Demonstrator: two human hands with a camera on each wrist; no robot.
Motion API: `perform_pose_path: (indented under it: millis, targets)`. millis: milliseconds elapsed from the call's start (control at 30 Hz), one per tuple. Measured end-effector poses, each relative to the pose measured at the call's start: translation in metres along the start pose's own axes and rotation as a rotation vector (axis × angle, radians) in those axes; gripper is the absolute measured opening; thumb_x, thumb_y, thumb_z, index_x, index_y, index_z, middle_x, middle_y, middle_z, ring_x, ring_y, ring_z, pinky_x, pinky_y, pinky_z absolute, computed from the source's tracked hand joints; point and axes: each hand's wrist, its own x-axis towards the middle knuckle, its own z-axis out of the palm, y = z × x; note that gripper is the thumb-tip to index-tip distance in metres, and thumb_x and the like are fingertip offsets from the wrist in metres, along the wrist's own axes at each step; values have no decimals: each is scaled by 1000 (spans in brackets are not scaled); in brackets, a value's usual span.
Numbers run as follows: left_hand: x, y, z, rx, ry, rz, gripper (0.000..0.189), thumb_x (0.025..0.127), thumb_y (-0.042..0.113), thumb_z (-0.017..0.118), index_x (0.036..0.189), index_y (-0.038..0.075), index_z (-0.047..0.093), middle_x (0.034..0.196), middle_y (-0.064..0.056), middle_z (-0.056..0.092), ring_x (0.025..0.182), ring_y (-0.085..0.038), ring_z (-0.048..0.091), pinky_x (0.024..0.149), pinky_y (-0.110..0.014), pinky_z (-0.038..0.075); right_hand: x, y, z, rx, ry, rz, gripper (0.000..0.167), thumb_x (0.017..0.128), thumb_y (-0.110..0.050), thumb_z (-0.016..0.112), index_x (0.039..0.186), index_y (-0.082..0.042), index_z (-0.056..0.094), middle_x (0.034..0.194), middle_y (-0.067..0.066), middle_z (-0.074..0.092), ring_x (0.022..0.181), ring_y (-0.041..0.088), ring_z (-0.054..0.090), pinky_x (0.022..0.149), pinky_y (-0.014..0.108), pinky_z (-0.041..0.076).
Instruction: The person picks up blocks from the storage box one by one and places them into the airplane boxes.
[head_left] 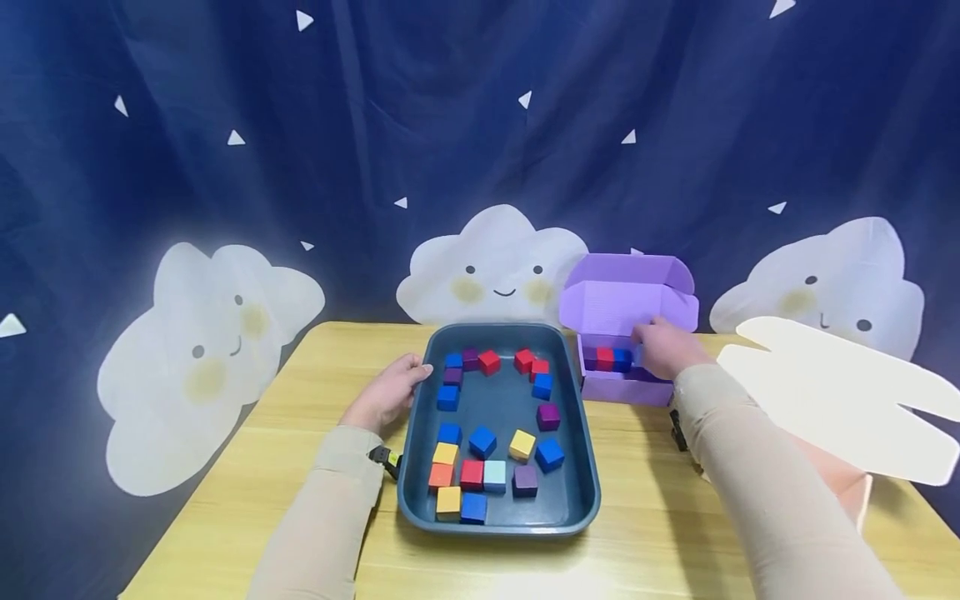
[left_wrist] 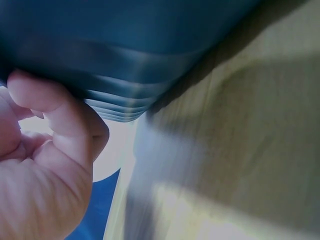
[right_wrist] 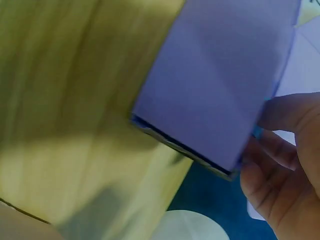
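Observation:
A dark blue-grey tray (head_left: 495, 408) stands on the table, with several cubes in red, blue, purple, yellow, orange and light blue. My left hand (head_left: 386, 390) grips the tray's left rim; the left wrist view shows its fingers (left_wrist: 60, 107) curled against the tray's side. To the right of the tray is a purple cardboard box (head_left: 626, 390) with its lid up. Inside it sit a purple, a red cube (head_left: 604, 359) and a blue cube (head_left: 622, 360) in a row. My right hand (head_left: 670, 350) reaches into the box's right end, pinching a light-blue cube (right_wrist: 257, 131), mostly hidden by the fingers.
The box's raised lid (head_left: 615, 296) leans near the curtain (head_left: 450, 150). At the right, a pale open box (head_left: 832, 400) with a pinkish side stands partly behind my right forearm. The wooden table (head_left: 637, 500) ends at the curtain.

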Motion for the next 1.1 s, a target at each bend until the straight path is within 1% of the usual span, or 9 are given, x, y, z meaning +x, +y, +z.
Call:
perform_pose_path:
  millis: [67,167,233,333,500,667,800,933,1100]
  targets:
    - [0,0,1,-7,-7,-3,18,108,20,47,107,2,47,92,-9,55,75,-19,57,68,-29,49,-2,3,6,-9,24,20,27,90,-4,55,113,-4,67,115,26,53,95,43,59,90,64,46]
    - [1,1,2,-13,-3,-14,18,109,21,47,107,3,47,93,-10,55,79,-20,58,71,-30,50,-3,4,14,-11,62,38,27,89,-3,54,113,-6,67,115,27,50,86,44,61,82,65,49]
    - [1,1,2,-9,1,-20,19,108,22,47,107,3,47,94,-10,54,80,-22,58,71,-30,50,-3,3,18,-12,80,46,27,88,-2,53,112,-6,66,114,27,51,82,44,61,78,64,50]
    - [2,1,2,4,4,-28,20,108,23,48,109,3,48,94,-11,55,81,-23,58,72,-31,50,-4,1,23,-18,91,49,26,88,-1,53,111,-5,64,112,25,55,80,43,62,75,62,50]
    - [3,0,1,-3,-3,-25,21,108,23,48,111,2,47,95,-11,55,81,-23,58,72,-31,51,-3,-1,27,-34,88,44,26,88,2,53,112,-4,62,109,25,61,89,43,63,77,62,50]
    - [3,0,1,6,2,-21,23,108,23,48,113,1,48,98,-12,55,84,-23,59,74,-31,51,-1,-2,26,-38,61,42,25,87,2,54,110,-4,62,105,23,64,91,41,64,78,62,50]
    - [2,-1,0,20,13,-30,22,108,25,49,110,3,48,94,-11,54,81,-24,56,74,-32,48,0,-2,26,-40,35,42,25,85,2,56,108,-5,62,104,22,65,92,40,64,79,62,50]
    - [1,-2,0,27,22,-32,21,108,24,49,108,3,49,90,-10,54,78,-24,54,73,-32,47,1,-1,26,-36,30,44,22,84,2,56,104,-6,63,100,20,66,88,39,64,76,61,51]
    - [1,-1,0,28,26,-28,21,108,24,49,109,3,49,91,-10,54,78,-23,55,73,-32,47,1,-1,25,-32,27,50,19,85,2,55,98,-8,65,93,17,66,82,36,63,72,59,51]
